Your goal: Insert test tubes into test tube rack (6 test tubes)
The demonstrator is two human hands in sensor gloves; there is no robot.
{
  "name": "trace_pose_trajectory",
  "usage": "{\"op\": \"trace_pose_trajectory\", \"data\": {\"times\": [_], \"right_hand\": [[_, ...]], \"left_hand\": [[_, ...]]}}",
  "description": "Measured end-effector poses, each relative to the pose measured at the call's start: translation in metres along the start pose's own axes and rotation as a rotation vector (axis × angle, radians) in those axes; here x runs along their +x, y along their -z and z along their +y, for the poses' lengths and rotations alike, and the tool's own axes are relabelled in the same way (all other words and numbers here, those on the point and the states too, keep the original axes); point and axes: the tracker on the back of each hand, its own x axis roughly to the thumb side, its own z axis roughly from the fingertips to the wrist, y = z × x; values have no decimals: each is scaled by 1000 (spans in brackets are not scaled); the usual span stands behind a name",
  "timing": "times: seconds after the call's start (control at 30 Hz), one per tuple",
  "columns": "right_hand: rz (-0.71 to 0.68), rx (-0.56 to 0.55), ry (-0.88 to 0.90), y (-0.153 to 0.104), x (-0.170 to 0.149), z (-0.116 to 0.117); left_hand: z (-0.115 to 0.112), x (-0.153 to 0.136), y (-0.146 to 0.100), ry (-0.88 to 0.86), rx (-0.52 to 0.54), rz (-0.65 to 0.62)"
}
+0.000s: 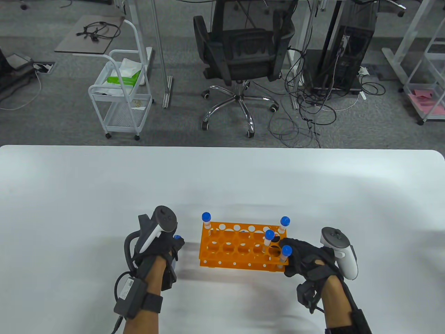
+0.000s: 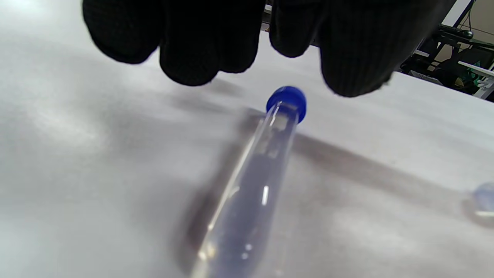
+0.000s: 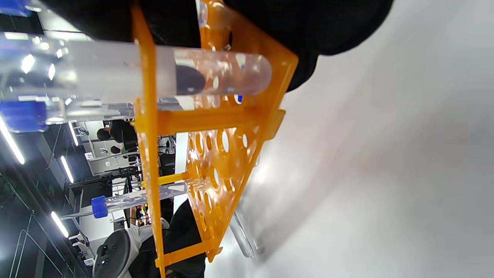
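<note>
An orange test tube rack (image 1: 240, 248) stands near the front edge of a white desk (image 1: 222, 181), with broad bare desk surface behind it and to either side. Four blue-capped test tubes stand upright in it: one at the far left corner (image 1: 207, 221), one at the far right corner (image 1: 283, 226), and two (image 1: 268, 240) (image 1: 285, 254) at the right end. The right hand (image 1: 306, 259) grips the rack's right end, fingers wrapped against it. The left hand (image 1: 160, 250) hovers just left of the rack, fingers loosely spread and grasping nothing, above another capped tube (image 2: 251, 181) lying flat on the desk, its cap (image 2: 286, 101) just below the fingertips (image 2: 355, 58).
</note>
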Motion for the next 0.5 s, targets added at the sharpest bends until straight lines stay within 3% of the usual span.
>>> {"op": "trace_pose_trajectory", "data": {"times": [0.5], "right_hand": [[10,-3,-10,1,-1,-1]], "left_hand": [[-16,9,6,103,76,11]]}}
